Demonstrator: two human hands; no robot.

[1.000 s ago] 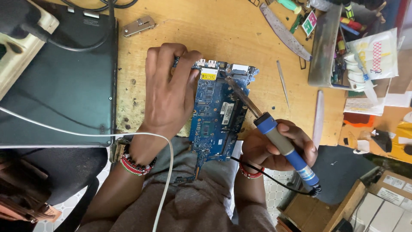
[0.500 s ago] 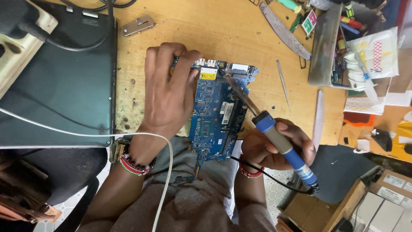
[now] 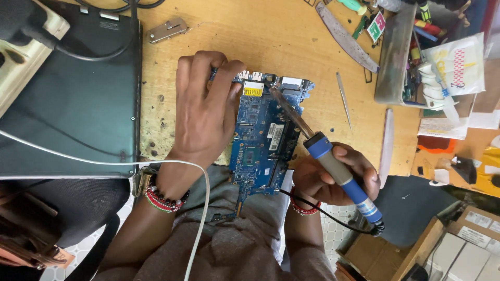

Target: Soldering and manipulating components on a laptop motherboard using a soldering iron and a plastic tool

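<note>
- Head view: blue rectangular circuit board lies on the pale wooden counter, its near end overhanging the edge above the person's lap.
- Left hand rests palm-down on the board's left side, fingers curled over the far left corner, pressing it in place.
- Right hand is closed around the blue-handled soldering iron; its metal tip touches the board's far edge near the yellow connector.
- Black cord trails from the handle's rear.
- Dark closed laptop sits left of the board; white cable crosses it.
- Thin metal tweezers lie on the counter to the right.
</note>
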